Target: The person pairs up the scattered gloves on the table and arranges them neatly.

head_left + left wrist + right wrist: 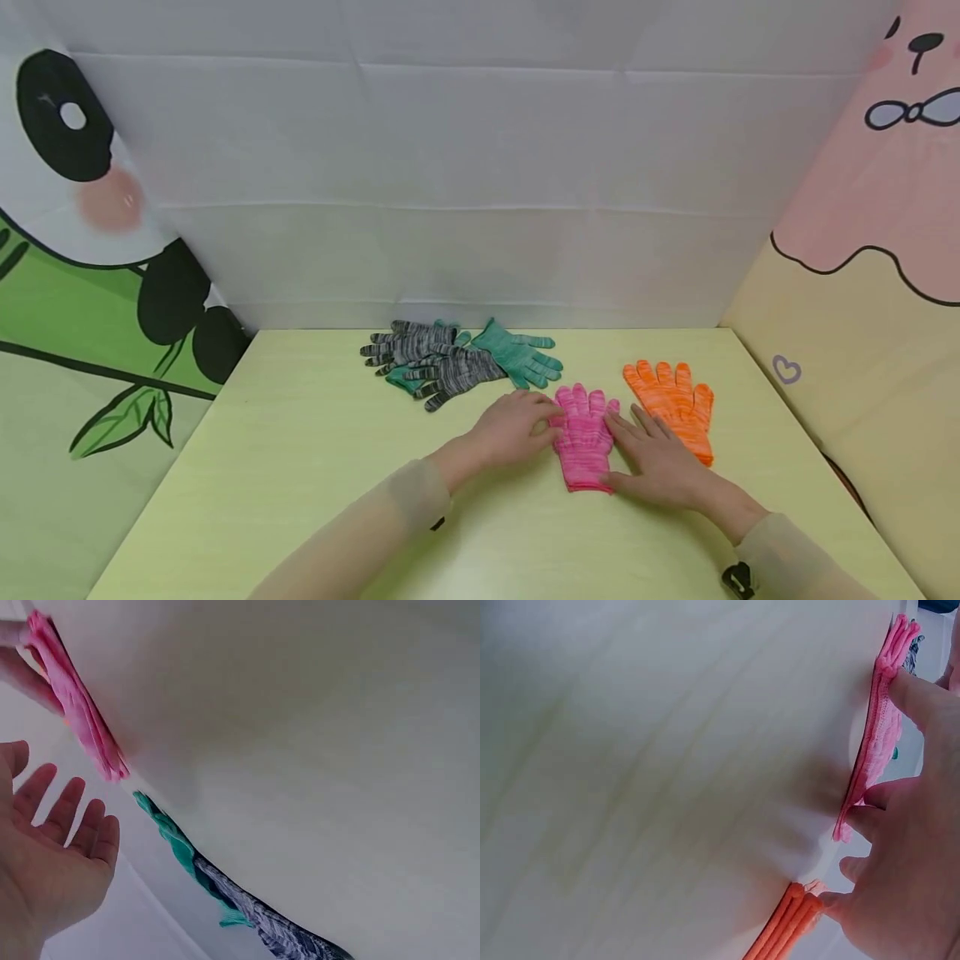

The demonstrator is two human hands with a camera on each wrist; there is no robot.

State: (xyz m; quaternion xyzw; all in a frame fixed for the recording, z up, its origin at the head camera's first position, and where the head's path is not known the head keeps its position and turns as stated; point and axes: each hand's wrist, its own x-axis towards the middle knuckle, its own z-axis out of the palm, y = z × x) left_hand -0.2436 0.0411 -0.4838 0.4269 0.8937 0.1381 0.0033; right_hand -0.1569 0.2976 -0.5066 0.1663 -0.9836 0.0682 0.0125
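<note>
Pale yellow table (315, 483) here, creased white cloth (487, 150) behind it, cartoon prints on both sides. From the head cam, the pink glove (583, 446) lies flat, fingers pointing away from the person, right between the two hands. Left hand (516, 427) is by its left edge, thumb and fingers apart. Right hand (660, 465) has its thumb by the cuff and straight, spread fingers along the right edge, with the orange glove (678, 408) just past them. Gray-black gloves (465, 375) and green ones (517, 350) are heaped farther back.

Left wrist cam: fingers loosely bent, a bit spread, nothing in them, and there's a gap between them and the pink one.

Right wrist cam: thumb touches the pink cuff, two fingertips sit at its finger end, and the little finger's right by the orange. Can't tell if that one's touching.
</note>
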